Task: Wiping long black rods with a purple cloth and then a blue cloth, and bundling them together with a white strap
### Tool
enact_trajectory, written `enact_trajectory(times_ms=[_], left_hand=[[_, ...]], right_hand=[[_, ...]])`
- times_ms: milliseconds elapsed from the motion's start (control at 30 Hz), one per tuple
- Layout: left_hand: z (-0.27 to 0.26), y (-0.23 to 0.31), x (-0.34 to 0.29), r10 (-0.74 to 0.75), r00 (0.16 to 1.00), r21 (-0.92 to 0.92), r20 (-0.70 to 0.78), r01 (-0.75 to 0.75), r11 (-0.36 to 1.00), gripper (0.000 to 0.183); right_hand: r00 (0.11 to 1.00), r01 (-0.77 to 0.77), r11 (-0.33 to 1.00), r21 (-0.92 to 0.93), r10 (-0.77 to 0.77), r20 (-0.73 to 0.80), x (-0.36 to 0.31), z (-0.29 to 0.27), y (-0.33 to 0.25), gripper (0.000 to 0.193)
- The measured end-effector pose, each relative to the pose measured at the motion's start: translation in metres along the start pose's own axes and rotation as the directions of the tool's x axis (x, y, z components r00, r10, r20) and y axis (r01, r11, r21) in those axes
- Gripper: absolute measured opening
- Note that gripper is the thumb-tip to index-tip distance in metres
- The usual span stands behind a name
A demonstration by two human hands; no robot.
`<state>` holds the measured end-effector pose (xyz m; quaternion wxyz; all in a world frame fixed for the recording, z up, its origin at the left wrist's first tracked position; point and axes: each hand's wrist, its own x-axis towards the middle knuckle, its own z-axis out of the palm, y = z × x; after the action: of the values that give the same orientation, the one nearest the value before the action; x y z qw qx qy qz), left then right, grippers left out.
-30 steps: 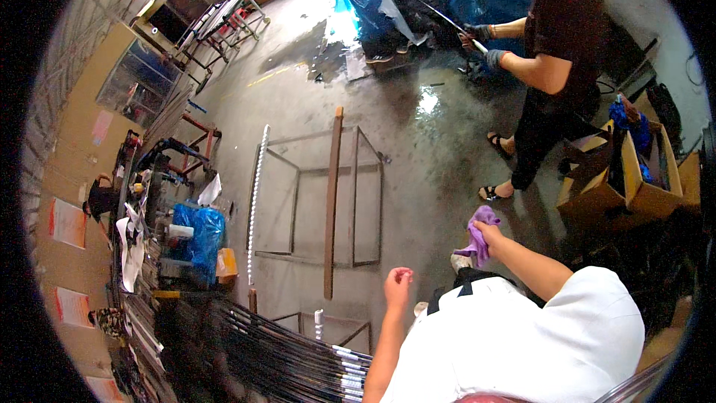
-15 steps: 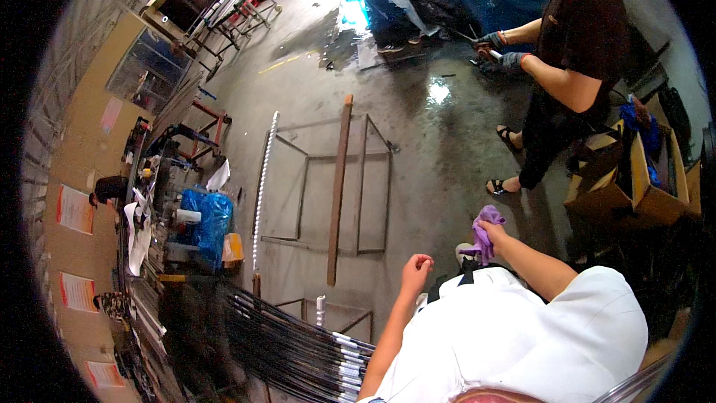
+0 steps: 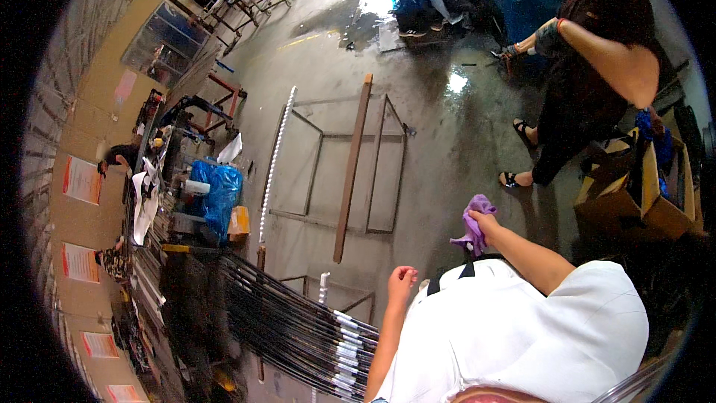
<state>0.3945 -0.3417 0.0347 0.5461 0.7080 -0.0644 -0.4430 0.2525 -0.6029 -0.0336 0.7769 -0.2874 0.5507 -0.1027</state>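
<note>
A crumpled purple cloth point(image 3: 471, 233) hangs from my right hand point(image 3: 485, 224), whose fingers are closed round it in front of my body. My left hand point(image 3: 403, 278) is raised at my left side, its fingers curled in with nothing seen in them. Nearest to that hand, on the lower left, is a bundle of long thin black rods point(image 3: 283, 306) with white ends point(image 3: 349, 343). Beyond it a metal frame point(image 3: 388, 164) stands on the floor, with a brown bar point(image 3: 353, 172) and a white spiral-wrapped bar point(image 3: 277, 164) lying across it.
A co-worker in dark clothes point(image 3: 597, 52) stands at the right, wearing gloves and holding a tool. Near them is an open cardboard box point(image 3: 626, 205). Blue plastic sheeting point(image 3: 216, 198) and a cluttered bench line the left. Wet floor point(image 3: 455, 89) shines further ahead.
The whole scene has shifted slightly right and up in view. My left hand has moved a little left, and the cloth hangs further left. The co-worker has turned and lifted an elbow.
</note>
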Motion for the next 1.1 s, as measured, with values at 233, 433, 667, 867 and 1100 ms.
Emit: enact_trajectory(times_ms=[233, 433, 667, 867, 1100], left_hand=[[-0.005, -0.007, -0.008, 0.009, 0.999, 0.033, -0.042, -0.008, 0.999, 0.010], [-0.007, -0.021, -0.009, 0.015, 0.999, 0.007, -0.037, -0.015, 1.000, 0.009], [-0.005, -0.020, -0.007, -0.009, 1.000, 0.013, -0.026, 0.009, 1.000, 0.010], [0.009, -0.012, 0.001, -0.015, 1.000, 0.079, 0.021, 0.013, 0.997, 0.010], [0.020, -0.013, 0.009, -0.006, 0.995, 0.108, 0.096, -0.005, 0.994, 0.011]], right_hand=[[0.999, -0.048, 0.997, -0.060, 0.049, 0.002, 0.001, 0.000, 0.022, 0.033], [0.996, -0.081, 0.995, -0.055, 0.083, 0.035, -0.002, -0.004, 0.024, 0.032], [0.995, -0.080, 0.995, -0.053, 0.076, -0.071, -0.028, 0.006, 0.006, 0.034], [0.998, -0.010, 0.999, -0.053, 0.007, -0.062, -0.039, -0.005, 0.006, 0.032], [0.993, -0.056, 0.997, 0.061, 0.062, -0.104, -0.059, -0.025, 0.005, 0.035]])
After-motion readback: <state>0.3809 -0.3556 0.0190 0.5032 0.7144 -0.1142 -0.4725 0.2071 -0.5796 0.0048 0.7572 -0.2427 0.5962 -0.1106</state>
